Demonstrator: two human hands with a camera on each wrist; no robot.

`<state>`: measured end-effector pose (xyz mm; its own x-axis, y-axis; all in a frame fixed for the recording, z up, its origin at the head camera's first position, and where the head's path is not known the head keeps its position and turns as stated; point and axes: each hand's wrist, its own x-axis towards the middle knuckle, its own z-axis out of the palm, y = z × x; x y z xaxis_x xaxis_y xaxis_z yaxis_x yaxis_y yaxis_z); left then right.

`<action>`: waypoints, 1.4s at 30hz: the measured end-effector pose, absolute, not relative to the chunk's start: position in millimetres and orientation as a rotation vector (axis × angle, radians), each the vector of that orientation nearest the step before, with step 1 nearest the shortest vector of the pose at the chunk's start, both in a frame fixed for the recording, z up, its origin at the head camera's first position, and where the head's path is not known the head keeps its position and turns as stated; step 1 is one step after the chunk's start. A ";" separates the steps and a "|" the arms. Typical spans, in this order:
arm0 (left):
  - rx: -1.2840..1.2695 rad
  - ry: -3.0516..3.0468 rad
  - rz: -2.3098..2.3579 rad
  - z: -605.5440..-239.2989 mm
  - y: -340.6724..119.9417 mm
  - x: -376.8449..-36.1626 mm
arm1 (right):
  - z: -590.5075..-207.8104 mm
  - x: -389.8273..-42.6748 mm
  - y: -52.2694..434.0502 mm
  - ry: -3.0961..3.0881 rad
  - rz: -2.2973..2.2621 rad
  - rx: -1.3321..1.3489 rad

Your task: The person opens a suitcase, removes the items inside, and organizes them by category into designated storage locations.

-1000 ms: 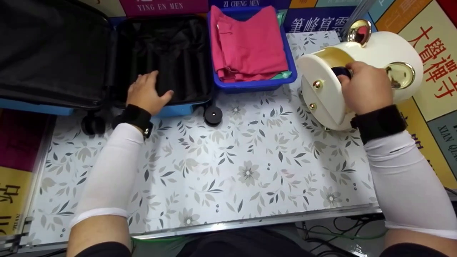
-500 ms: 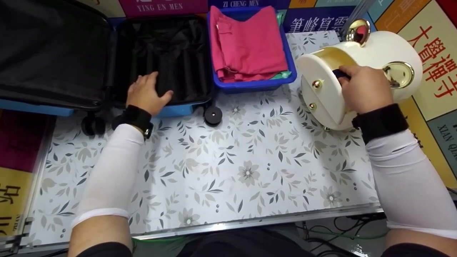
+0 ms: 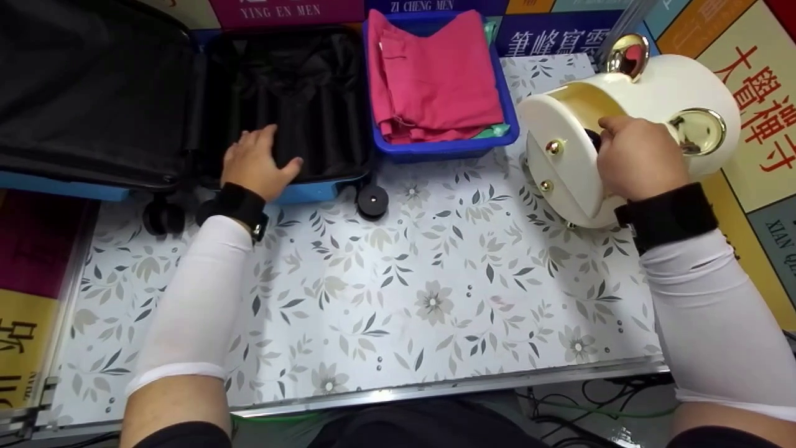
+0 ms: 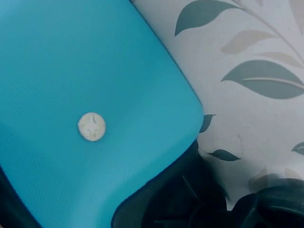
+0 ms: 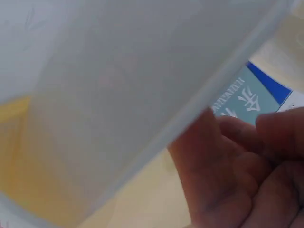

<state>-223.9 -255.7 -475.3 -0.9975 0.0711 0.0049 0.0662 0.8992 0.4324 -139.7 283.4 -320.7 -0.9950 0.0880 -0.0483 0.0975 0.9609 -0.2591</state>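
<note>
My left hand point(image 3: 258, 165) rests over the front rim of an open suitcase point(image 3: 305, 112), fingers loosely spread and thumb out to the right. The left wrist view shows the suitcase's blue shell point(image 4: 109, 71) with a pale screw cap. At the right, my right hand point(image 3: 643, 158) reaches into the pulled-out drawer of a cream rounded box point(image 3: 671, 81) with gold knobs. Its fingers curl beside a dark item point(image 3: 594, 138), mostly hidden; whether they grip it cannot be told. In the right wrist view, curled fingers point(image 5: 280, 135) show beside the drawer's pale wall point(image 5: 142, 95).
A blue basket point(image 3: 448, 149) with folded pink cloth point(image 3: 438, 81) stands between suitcase and cream box. The suitcase's lid half point(image 3: 87, 93) lies at the left; black wheels point(image 3: 373, 202) stick out in front. A leaf-patterned table point(image 3: 429, 298) spreads below; lettered panels surround it.
My right hand has shifted slightly at the drawer, and less of the dark item shows now. The left hand has stayed in place.
</note>
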 end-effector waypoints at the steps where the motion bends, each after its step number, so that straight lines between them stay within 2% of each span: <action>1: 0.111 3.051 0.693 -475.3 -255.7 -223.9 | -320.1 -138.2 281.0 3.093 -0.415 0.151; 7: 0.098 3.045 0.671 -475.6 -255.7 -224.4 | -315.4 -127.9 259.9 3.208 -0.522 0.070; 14: 0.087 3.021 0.643 -474.1 -255.7 -224.0 | -319.9 -114.0 229.6 3.149 -0.425 -0.440; 18: 0.082 3.010 0.625 -473.6 -255.4 -224.2 | -336.0 -111.8 223.3 3.042 -0.209 -0.578; 24: 0.085 3.003 0.600 -472.8 -254.9 -224.2 | -352.5 -116.4 232.0 3.022 -0.046 -0.512; 42: 0.064 2.977 0.570 -470.7 -254.7 -224.6 | -360.9 -139.3 268.2 3.079 -0.054 -0.342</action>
<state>-224.6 -254.7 -470.7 -0.9931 0.0617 -0.0994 0.0207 0.9287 0.3704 -139.3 268.2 -360.9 -0.9747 -0.2199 -0.0389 -0.2185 0.9751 -0.0394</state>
